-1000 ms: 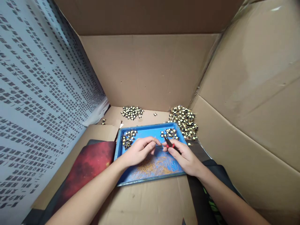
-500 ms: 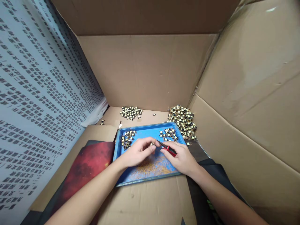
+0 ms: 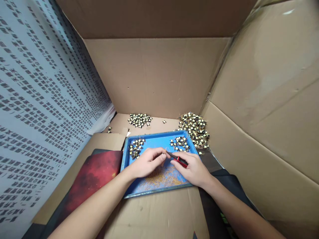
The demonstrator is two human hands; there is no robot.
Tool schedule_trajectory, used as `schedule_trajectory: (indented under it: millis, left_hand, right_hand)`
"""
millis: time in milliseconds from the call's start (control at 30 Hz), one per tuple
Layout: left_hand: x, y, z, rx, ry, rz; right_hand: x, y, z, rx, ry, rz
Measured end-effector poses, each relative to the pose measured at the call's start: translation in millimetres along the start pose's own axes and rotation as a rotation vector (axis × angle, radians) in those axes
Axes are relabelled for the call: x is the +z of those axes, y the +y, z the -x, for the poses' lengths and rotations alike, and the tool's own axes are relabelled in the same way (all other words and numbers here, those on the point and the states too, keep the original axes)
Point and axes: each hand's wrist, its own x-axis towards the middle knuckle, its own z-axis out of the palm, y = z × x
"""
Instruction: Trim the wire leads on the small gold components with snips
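A blue tray (image 3: 149, 191) lies on the cardboard floor in front of me. Over its middle, my left hand (image 3: 147, 162) pinches a small component between thumb and fingers; the part is mostly hidden. My right hand (image 3: 193, 169) grips small red-handled cutters (image 3: 177, 158), whose dark blades point left toward the left fingertips. Two small heaps of cream-and-black components rest in the tray, one at the back left (image 3: 136, 147) and one at the back right (image 3: 179, 142). Fine copper-coloured wire clippings (image 3: 161, 179) litter the tray's near half.
Cardboard walls enclose the space at the back and right. Two more heaps of components sit on the floor behind the tray, a small one (image 3: 140, 119) and a larger one (image 3: 195, 129). A printed sheet (image 3: 37, 109) leans on the left. A red and black mat (image 3: 92, 176) lies left of the tray.
The cutters have swung down from pointing toward the back-right heap to pointing left at the left fingertips. Both hands have stayed over the tray's middle, and the left fingers now hide the part.
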Motion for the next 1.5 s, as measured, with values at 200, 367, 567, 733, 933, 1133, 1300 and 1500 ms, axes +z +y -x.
schedule_trajectory:
  millis: [200, 367, 567, 733, 933, 1133, 1300, 1500]
  left_hand:
    - [-1.3, 2.7, 1.3, 0.008, -0.016, 0.025]
    - [-2.2, 3.5, 2.2, 0.025, -0.008, 0.034]
    - [-3.1, 3.1, 2.0, 0.037, -0.026, -0.012]
    - [-3.0, 3.6, 1.7, 0.041, -0.022, -0.031]
    - [-2.8, 4.6, 1.6, 0.051, -0.01, -0.044]
    - [-2.7, 2.9, 0.9, 0.087, -0.015, -0.098]
    - [-3.0, 1.5, 1.2, 0.079, -0.022, -0.107]
    - [-3.2, 4.7, 1.6, 0.079, 0.004, -0.091]
  right_hand:
    - [1.9, 2.4, 1.2, 0.016, 0.01, 0.033]
    - [2.2, 2.9, 1.2, 0.014, 0.022, 0.041]
    - [2.0, 2.2, 0.9, 0.018, 0.026, 0.045]
    - [-0.1, -3.1, 0.1, 0.056, -0.002, 0.035]
    - [-0.5, -3.7, -0.9, 0.048, 0.017, 0.046]
    - [1.4, 0.0, 0.0, 0.033, 0.028, 0.046]
    - [-0.4, -2.9, -0.3, 0.041, 0.018, 0.052]
    - [0.1, -2.4, -0.3, 0.041, 0.013, 0.045]
